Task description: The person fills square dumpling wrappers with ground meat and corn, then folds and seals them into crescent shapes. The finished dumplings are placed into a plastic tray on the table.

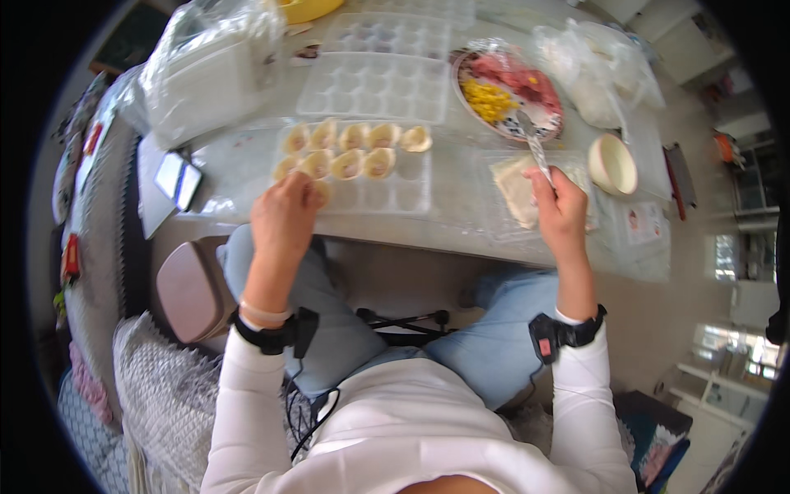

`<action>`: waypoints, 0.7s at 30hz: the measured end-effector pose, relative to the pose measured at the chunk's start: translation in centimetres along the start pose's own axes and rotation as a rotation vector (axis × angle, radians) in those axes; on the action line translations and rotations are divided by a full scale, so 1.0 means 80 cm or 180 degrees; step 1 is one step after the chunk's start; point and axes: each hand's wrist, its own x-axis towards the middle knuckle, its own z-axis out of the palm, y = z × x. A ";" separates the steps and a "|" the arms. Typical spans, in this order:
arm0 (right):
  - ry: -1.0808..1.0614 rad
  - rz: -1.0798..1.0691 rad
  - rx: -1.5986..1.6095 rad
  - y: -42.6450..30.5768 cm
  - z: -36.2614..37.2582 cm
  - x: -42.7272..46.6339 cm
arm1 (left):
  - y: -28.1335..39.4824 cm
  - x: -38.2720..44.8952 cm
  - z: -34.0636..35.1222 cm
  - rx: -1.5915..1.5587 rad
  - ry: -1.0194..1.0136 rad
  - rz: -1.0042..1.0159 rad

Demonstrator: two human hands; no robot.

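My left hand [282, 210] is over the left part of a clear compartment tray [415, 188], its fingers curled down by a dough wrapper [321, 194]. The fingertips are turned away, so whether they pinch the wrapper is hidden. Cupped dough wrappers [353, 136] fill the back row and most of the middle row; pinkish filling shows in several. My right hand [560, 200] grips the patterned handle of a metal spoon [536, 145]. The spoon's bowl is over an oval plate [458, 69] of pink minced meat [509, 71] and yellow corn kernels [487, 100]. A stack of dough wrappers [513, 188] lies beside this hand.
More compartment trays [373, 83] lie farther back. A plastic bag holding white containers [207, 80] stands at the left, near a phone [179, 180]. To the right are a cream bowl [611, 165] and a white plastic bag [595, 74]. The table's front edge [432, 247] crosses above my knees.
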 end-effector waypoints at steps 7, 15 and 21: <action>-0.0411 -0.0754 -0.0667 0.062 0.009 0.016 | 0.057 -0.010 -0.033 -0.0888 0.0425 0.0505; -0.0441 -0.0781 -0.0909 0.066 0.015 0.021 | 0.151 -0.021 -0.003 -0.2007 -0.0387 0.1349; -0.0363 -0.0910 -0.0824 0.076 0.013 0.023 | 0.188 -0.026 0.042 -0.2716 -0.0990 0.1316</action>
